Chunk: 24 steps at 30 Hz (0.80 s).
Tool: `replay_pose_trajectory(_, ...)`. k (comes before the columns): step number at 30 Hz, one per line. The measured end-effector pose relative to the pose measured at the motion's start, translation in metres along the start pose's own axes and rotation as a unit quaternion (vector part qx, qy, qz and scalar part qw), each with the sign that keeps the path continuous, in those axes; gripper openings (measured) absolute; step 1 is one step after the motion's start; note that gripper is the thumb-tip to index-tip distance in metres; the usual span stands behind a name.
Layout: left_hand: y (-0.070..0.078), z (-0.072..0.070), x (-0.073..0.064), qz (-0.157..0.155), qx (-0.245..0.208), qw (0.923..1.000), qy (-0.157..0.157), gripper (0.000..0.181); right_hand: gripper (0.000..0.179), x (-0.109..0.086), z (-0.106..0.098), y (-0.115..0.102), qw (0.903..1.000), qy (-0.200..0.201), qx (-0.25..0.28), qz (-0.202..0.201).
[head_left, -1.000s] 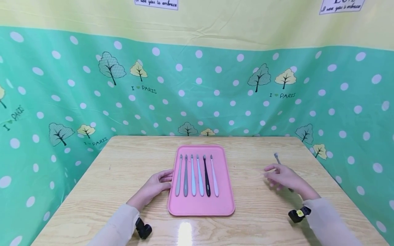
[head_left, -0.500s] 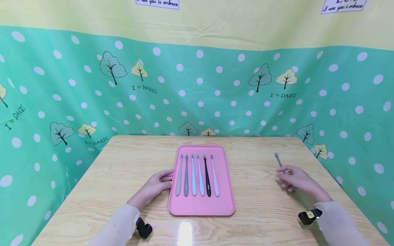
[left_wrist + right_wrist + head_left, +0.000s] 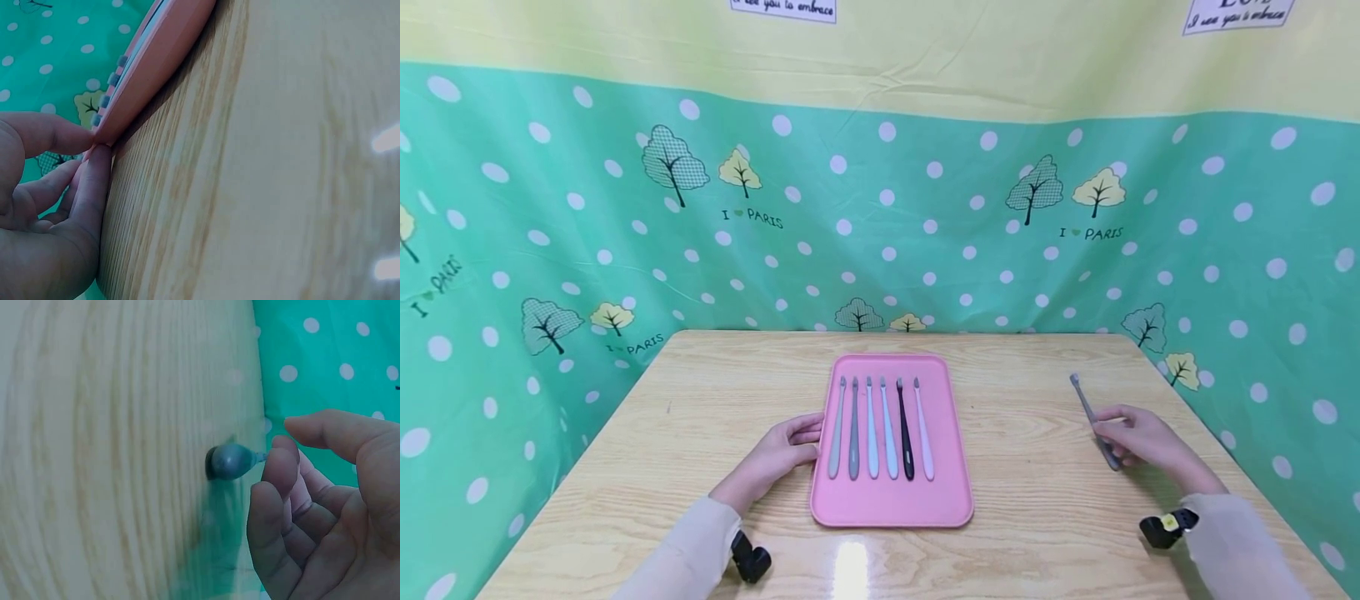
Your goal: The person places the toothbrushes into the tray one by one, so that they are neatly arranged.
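A pink tray (image 3: pixel 892 508) lies on the table and bears several toothbrushes in a row, in greys, light blues, black (image 3: pixel 905 433) and pink (image 3: pixel 923 433). My left hand (image 3: pixel 771 457) holds the tray's left rim between thumb and fingers; in the left wrist view the fingertips (image 3: pixel 97 159) meet at its edge. Right of the tray, a grey toothbrush (image 3: pixel 1084 400) lies slanted on the table, head away from me. Beside its handle is my right hand (image 3: pixel 1146 437), fingertips at it. The right wrist view shows the handle end (image 3: pixel 231 461) on the wood, with thumb and fingers apart.
The wooden table (image 3: pixel 1015 492) spreads on both sides of the tray. A green dotted curtain (image 3: pixel 925 208) hangs behind and at the sides. Each wrist wears a small black camera, such as the right one (image 3: pixel 1167 527).
My right hand has moved right and slightly towards me, to the side of the lone grey toothbrush, uncovering its handle. The left hand and tray have stayed in place.
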State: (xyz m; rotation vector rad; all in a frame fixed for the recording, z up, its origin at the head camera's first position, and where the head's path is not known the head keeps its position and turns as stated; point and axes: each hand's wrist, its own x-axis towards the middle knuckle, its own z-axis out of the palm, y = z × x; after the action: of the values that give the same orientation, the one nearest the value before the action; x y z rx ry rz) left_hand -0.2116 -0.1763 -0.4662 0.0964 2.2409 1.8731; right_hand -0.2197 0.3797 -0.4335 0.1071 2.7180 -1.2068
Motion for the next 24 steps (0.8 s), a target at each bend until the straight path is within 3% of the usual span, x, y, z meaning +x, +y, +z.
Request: replay_pose_trajectory(24,-0.001,0.0,0.0,0.003,-0.003,1.0,-0.004,0.065,0.06,0.001,-0.004,0.02,0.9995,0.002,0.01,0.031)
